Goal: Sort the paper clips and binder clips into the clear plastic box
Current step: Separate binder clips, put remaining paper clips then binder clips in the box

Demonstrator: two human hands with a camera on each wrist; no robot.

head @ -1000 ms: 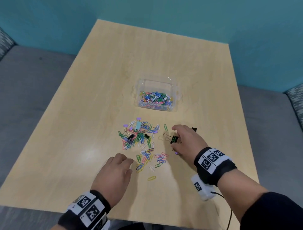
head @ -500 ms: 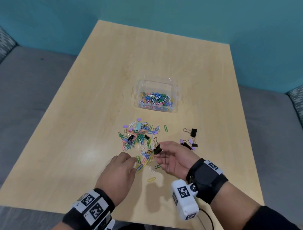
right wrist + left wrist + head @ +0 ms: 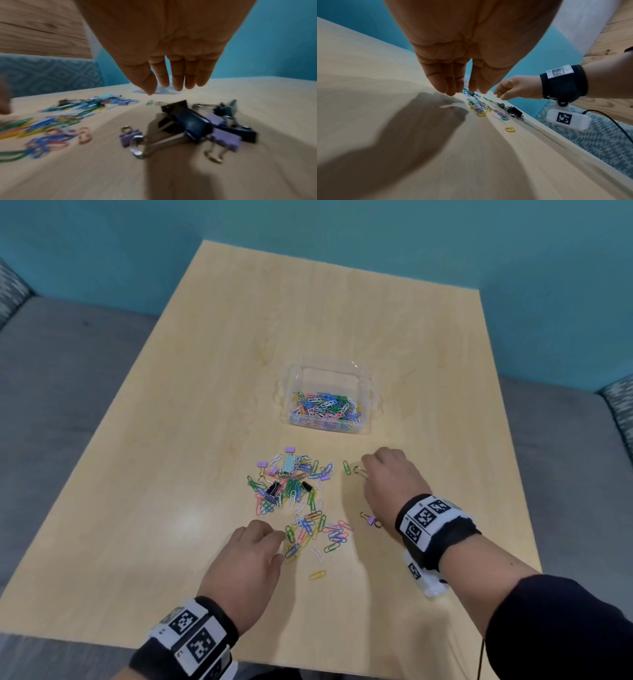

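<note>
Pale wood-grain tabletop (image 3: 205,419) fills the centre of the head view. A clear plastic box (image 3: 328,400), already holding a layer of mixed-colour paper clips, stands just above frame centre. Below it lies a loose heap of coloured paper clips (image 3: 294,491) with a few small black, lilac and pale-blue binder clips among them.

The right hand (image 3: 388,481), right of centre, hovers palm-down over a separate cluster of black and lilac binder clips (image 3: 197,124). In the right wrist view this cluster lies on the table below and nearer than the fingertips, apart from them. In the head view the hand hides most of the cluster; only one small lilac binder clip (image 3: 370,520) shows beside the wrist and a wire loop at the knuckles. The right fingers (image 3: 178,75) hang straight and slightly spread, holding nothing; the picture is motion-blurred.

The left hand (image 3: 246,563), lower centre of the head view, sits at the near edge of the paper-clip heap. In the left wrist view its fingers (image 3: 447,82) point down, close together, thumb alongside, tips just above the table and just short of the nearest clips; nothing is seen between them. A single yellow paper clip (image 3: 317,575) lies apart, below the heap.

A teal wall (image 3: 513,251) occupies the upper frame, grey upholstered seating (image 3: 51,388) the sides.
</note>
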